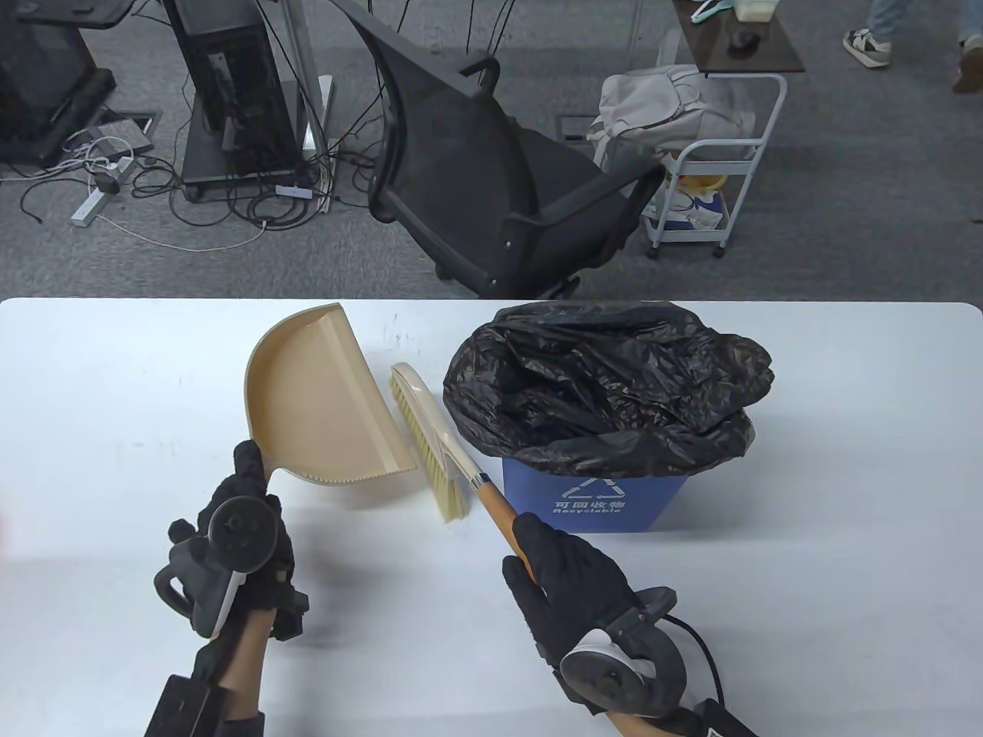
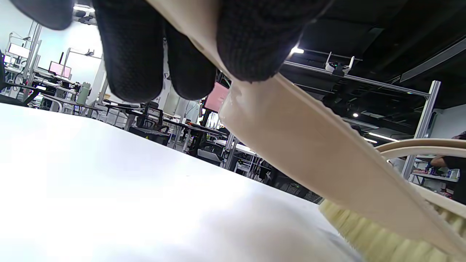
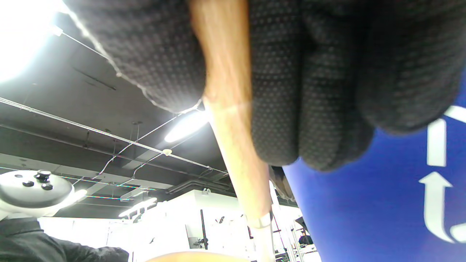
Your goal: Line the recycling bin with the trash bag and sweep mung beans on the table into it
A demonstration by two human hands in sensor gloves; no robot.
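Hands gripping dustpan (image 1: pixel 322 399), brush (image 1: pixel 430 441); bag-lined bin (image 1: pixel 595 499)

Both hands enter from the near edge, each in a black glove with a tracker strapped to its back. The left hand (image 1: pixel 244 530) sits at near left, raised on a bare forearm, its fingers (image 2: pixel 133 54) curled around the dustpan handle (image 2: pixel 189 27). The right hand (image 1: pixel 572 587) sits at near right, angled toward the far left, with its fingers (image 3: pixel 309 91) and thumb wrapped around the wooden brush handle (image 1: pixel 499 510). The two hands are well apart, neither one touching the surface (image 1: pixel 115 399).
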